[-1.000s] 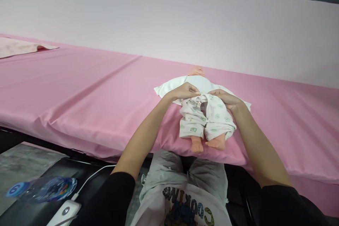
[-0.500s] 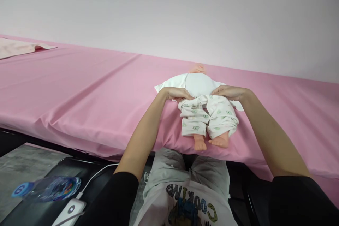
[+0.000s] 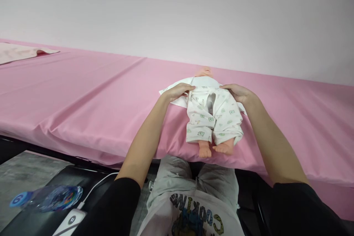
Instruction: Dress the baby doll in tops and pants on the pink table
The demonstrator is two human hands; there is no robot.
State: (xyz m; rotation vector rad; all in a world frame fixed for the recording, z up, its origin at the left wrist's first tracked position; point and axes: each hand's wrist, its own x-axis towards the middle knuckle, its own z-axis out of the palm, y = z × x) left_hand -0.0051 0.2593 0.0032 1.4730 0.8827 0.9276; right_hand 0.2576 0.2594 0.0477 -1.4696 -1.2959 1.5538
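Observation:
A baby doll [image 3: 204, 149] lies on its back, feet toward me, on the pink cover. It wears a white top [image 3: 206, 81] spread out at both sides. White baby pants [image 3: 228, 114] with small green prints cover its legs and reach up over its belly, with an opening at the crotch. My left hand [image 3: 179, 90] is closed on the waistband at the doll's left-hand side in view. Across from it, my right hand [image 3: 238, 91] pinches the waistband's other side. Both bare feet stick out of the pant legs.
The pink padded table [image 3: 96, 92] runs along a white wall [image 3: 177, 18]. A pale cloth [image 3: 22, 52] lies at the far left. Below left, a black chair holds a plastic bottle [image 3: 49, 197] and a white power bank [image 3: 70, 222] with a cable.
The waistband has moved up from the doll's thighs to its belly, and the bunched pants are smoother. Both my hands have moved up with it, the right one having shifted outward before.

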